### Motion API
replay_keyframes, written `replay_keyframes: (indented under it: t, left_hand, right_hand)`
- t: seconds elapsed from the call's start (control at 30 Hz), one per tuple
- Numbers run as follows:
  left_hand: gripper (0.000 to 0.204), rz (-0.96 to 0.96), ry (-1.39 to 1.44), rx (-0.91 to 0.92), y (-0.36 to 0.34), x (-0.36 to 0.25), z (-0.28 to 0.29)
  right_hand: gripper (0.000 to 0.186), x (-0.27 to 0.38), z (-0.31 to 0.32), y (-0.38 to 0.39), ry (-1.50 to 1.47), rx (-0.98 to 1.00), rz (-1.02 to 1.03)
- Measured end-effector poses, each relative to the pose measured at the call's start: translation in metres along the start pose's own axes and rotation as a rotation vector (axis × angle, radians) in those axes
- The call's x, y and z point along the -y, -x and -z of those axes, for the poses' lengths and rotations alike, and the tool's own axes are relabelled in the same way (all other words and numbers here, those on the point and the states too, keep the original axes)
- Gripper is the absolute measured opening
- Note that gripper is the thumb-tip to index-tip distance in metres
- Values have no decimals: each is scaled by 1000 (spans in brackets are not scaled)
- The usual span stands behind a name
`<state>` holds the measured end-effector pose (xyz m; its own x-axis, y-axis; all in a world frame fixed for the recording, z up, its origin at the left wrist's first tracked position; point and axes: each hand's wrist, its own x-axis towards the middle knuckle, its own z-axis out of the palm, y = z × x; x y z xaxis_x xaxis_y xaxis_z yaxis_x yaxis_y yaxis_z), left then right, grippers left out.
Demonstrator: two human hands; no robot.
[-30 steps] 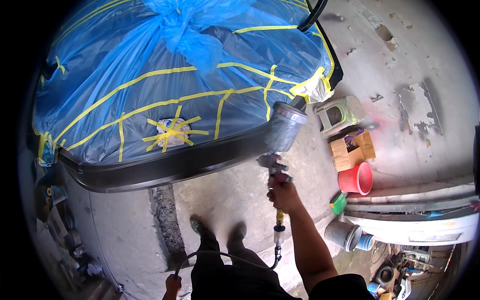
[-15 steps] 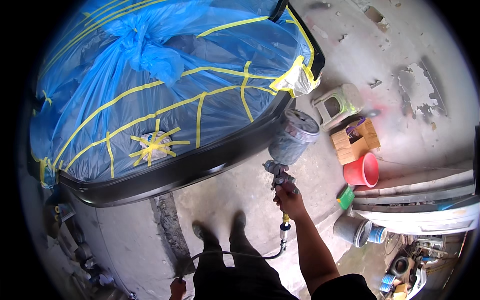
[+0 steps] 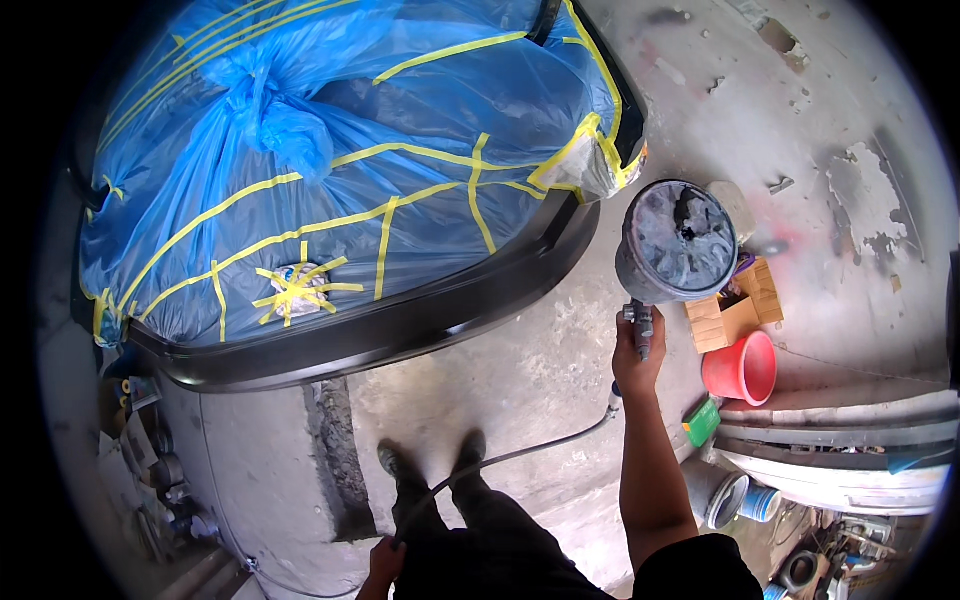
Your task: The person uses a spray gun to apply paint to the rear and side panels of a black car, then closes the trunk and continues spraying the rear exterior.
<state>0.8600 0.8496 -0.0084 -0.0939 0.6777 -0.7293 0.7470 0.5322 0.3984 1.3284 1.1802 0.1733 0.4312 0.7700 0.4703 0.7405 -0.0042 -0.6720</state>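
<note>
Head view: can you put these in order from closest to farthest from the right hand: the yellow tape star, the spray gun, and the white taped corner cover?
1. Spray gun: right in the right hand.
2. White taped corner cover: up and a little left.
3. Yellow tape star: far over on the left.

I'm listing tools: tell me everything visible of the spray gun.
The spray gun is grey and metallic-looking, its wide round cup smeared pale and grey on top around a dark patch. The right hand holds its body, partly hiding it; a dark hose runs from there to the left hand. It's held up, right of the curved black panel.
</note>
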Motion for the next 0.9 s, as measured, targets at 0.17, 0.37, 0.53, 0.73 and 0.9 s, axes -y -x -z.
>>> replay_keyframes:
  t: [0.17,0.37,0.53,0.73,0.9]
  left_hand:
    - [34,60,-27,-56,13,-27,4]
    - [29,223,-43,-121,38,9,1]
    - [33,247,18,-135,49,22,-10]
    - [34,325,131,-152,69,24,-10]
    - [35,462,200,-123,85,53,-13]
  right_hand:
    - [27,-18,2,41,-33,209,-123]
    - [27,6,12,110,-424,920,-613]
    - [33,23,-8,120,-449,745,-539]
    - [28,39,-42,113,-328,674,-568]
    - [28,87,-90,138,-313,803,-479]
